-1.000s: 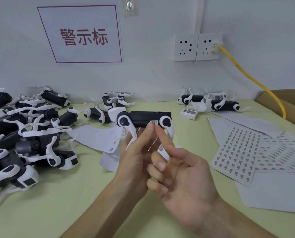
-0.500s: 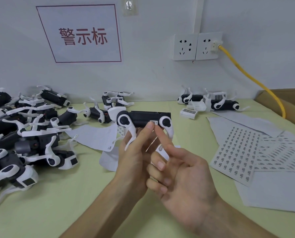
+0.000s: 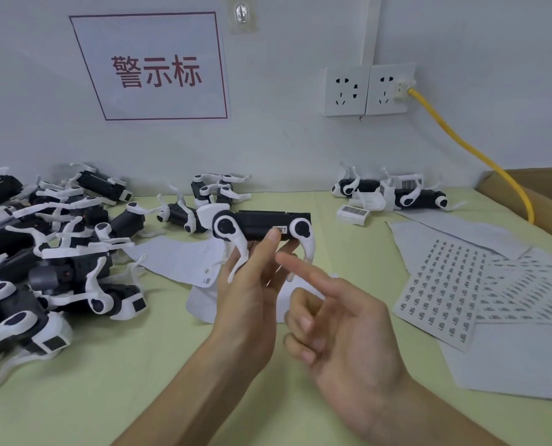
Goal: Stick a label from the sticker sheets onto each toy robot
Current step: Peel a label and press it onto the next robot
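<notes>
My left hand holds a black and white toy robot up above the table, thumb pressed on its side beside a small white label. My right hand hovers just below and to the right, index finger stretched out, the other fingers curled, holding nothing and apart from the robot. Sticker sheets with rows of small labels lie on the table to the right. A pile of several toy robots lies at the left.
Two more toy robots and a barcode piece lie near the back wall. Peeled backing paper lies under my hands. A cardboard box and yellow cable stand at the right. Wall sockets and a sign hang behind.
My right index finger has drawn back from the label on the robot, down and to the right. The left hand still holds the robot in place.
</notes>
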Demonstrator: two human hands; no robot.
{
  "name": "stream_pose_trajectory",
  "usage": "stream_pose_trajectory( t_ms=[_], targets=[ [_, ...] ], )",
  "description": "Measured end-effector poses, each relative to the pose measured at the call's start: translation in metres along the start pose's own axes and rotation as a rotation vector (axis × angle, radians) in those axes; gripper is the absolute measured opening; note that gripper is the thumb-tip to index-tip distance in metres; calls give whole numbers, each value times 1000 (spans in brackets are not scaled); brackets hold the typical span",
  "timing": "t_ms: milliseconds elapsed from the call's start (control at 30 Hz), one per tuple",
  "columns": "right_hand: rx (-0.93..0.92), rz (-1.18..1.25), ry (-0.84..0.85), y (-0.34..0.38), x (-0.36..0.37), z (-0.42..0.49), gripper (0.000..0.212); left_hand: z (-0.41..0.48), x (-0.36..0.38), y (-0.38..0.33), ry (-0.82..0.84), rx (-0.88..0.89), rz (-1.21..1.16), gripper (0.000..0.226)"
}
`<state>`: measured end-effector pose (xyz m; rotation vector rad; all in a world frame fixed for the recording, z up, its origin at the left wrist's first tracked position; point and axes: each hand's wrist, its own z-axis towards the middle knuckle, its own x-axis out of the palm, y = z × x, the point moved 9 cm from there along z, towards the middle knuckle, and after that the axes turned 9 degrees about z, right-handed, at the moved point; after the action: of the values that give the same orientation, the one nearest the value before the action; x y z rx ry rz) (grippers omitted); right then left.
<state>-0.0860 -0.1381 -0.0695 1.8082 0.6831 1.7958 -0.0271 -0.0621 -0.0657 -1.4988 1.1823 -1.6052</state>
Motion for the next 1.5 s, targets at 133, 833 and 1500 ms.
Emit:
stream_pose_trajectory(
  t_ms=[133,833,1500],
  targets=[
    [-524,-487,-144,56,0,-11,15,4,3,-5,32,113,-62,58],
    [-937,-907,-283,90,0,-18,18,-14,22,-2,156,222,38,41],
    [-982,-975,-293,86,3,-23,24,-11,18,3,104,177,31,26]
  ],
)
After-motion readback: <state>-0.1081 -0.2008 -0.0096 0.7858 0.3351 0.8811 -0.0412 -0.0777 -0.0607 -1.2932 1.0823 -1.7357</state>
